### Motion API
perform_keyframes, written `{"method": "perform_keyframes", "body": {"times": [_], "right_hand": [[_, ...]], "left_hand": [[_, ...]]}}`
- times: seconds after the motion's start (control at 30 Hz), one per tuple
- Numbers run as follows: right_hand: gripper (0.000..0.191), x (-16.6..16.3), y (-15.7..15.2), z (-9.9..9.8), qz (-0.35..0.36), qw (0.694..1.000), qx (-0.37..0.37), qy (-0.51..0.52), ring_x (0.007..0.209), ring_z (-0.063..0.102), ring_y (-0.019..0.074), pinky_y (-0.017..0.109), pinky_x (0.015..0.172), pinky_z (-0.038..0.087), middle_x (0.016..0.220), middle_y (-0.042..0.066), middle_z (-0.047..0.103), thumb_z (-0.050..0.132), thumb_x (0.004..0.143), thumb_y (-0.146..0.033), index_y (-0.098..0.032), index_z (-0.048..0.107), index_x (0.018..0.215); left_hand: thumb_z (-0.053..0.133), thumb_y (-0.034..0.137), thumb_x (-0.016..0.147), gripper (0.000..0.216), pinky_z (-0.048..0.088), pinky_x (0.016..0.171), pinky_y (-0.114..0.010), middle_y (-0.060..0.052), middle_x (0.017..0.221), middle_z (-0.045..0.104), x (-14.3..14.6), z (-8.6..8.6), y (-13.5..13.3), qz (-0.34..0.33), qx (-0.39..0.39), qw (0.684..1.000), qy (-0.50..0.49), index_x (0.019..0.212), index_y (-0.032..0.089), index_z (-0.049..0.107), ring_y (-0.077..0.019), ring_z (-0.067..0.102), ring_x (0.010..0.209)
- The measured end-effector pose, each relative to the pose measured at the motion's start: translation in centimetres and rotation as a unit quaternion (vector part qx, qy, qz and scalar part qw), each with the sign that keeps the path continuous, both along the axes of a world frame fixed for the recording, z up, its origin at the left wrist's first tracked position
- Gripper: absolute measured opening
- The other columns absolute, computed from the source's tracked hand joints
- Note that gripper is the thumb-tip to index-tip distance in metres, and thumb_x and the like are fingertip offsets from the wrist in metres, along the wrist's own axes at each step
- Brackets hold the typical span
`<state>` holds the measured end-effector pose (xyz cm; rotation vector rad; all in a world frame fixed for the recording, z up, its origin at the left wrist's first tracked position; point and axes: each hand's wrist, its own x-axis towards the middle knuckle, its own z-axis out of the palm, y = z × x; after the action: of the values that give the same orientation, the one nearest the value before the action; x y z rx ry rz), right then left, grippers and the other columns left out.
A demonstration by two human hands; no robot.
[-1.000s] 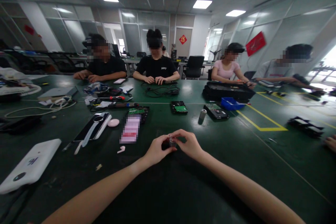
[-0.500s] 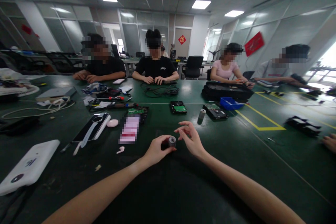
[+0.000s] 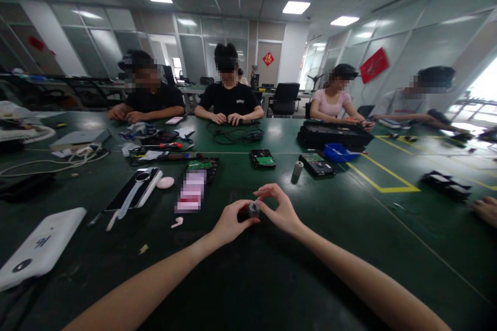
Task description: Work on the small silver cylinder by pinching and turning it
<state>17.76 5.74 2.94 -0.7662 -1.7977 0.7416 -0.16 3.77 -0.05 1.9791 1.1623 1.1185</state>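
Note:
My left hand (image 3: 230,223) is closed around a small dark cylinder with a silver metal end (image 3: 253,210), held just above the green table (image 3: 272,279). My right hand (image 3: 280,209) pinches the silver end with thumb and forefinger, the other fingers curled above it. Both forearms reach in from the bottom of the view. Most of the cylinder is hidden by my left fingers.
To the left lie a white earbud (image 3: 177,223), a pink pad (image 3: 190,191), a phone (image 3: 134,189) and a white device (image 3: 37,248). Farther out are hard drives (image 3: 263,158), a small grey cylinder (image 3: 297,168) and a blue tray (image 3: 338,152). Several people work across the table.
My right hand lifted off the silver end half a second ago with fingers spread, then came back and pinched it again. My left hand kept its hold.

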Motion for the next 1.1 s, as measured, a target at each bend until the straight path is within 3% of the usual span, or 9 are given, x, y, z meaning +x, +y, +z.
{"method": "perform_keyframes", "body": {"times": [0.17, 0.47, 0.67, 0.93, 1.1], "right_hand": [[0.005, 0.1, -0.2, 0.4, -0.029, 0.991, 0.044, -0.121, 0.079, 0.063, 0.0177, 0.034, 0.081, 0.047, 0.08, 0.002, 0.068, 0.068, 0.078, -0.022, -0.02, 0.064, 0.078], [0.011, -0.3, 0.1, 0.0, 0.058, 0.997, -0.042, -0.033, 0.08, 0.065, 0.0167, 0.033, 0.077, 0.05, 0.082, 0.001, 0.066, 0.057, 0.084, -0.018, -0.02, 0.047, 0.08], [0.011, -0.5, 0.3, -0.6, 0.084, 0.995, -0.06, 0.01, 0.083, 0.064, 0.016, 0.033, 0.079, 0.05, 0.084, 0.002, 0.065, 0.056, 0.085, -0.02, -0.02, 0.046, 0.081], [0.018, 0.0, 0.1, 0.3, 0.043, 0.997, -0.045, -0.042, 0.08, 0.067, 0.0175, 0.032, 0.077, 0.051, 0.083, 0.003, 0.068, 0.068, 0.078, -0.029, -0.018, 0.053, 0.075], [0.019, -0.1, 0.2, 0.3, 0.021, 0.996, -0.047, -0.067, 0.074, 0.067, 0.0166, 0.03, 0.072, 0.05, 0.077, 0.001, 0.068, 0.064, 0.081, -0.025, -0.019, 0.051, 0.068]], "left_hand": [[0.075, 0.028, 0.072, 0.041, 0.051, 0.08, -0.031, -0.004, 0.102, 0.068, 0.0, -0.1, 0.0, -0.007, -0.004, 1.0, -0.006, 0.11, 0.02, 0.062, -0.0202, 0.063, 0.09], [0.075, 0.028, 0.071, 0.04, 0.05, 0.079, -0.033, -0.004, 0.1, 0.069, 0.0, 0.1, -0.1, 0.005, -0.002, 1.0, 0.014, 0.108, 0.019, 0.063, -0.0208, 0.064, 0.088], [0.076, 0.028, 0.071, 0.041, 0.05, 0.082, -0.033, -0.005, 0.102, 0.069, 0.0, 0.1, -0.1, 0.003, -0.001, 1.0, 0.005, 0.108, 0.019, 0.063, -0.0213, 0.064, 0.091], [0.075, 0.025, 0.071, 0.04, 0.05, 0.086, -0.033, -0.004, 0.105, 0.068, 0.0, 0.1, 0.0, -0.005, -0.009, 1.0, -0.01, 0.109, 0.02, 0.062, -0.0211, 0.063, 0.096], [0.075, 0.026, 0.072, 0.039, 0.051, 0.082, -0.032, -0.004, 0.102, 0.069, 0.1, 0.3, -0.1, 0.002, -0.015, 1.0, -0.001, 0.108, 0.02, 0.063, -0.0207, 0.064, 0.092]]}}
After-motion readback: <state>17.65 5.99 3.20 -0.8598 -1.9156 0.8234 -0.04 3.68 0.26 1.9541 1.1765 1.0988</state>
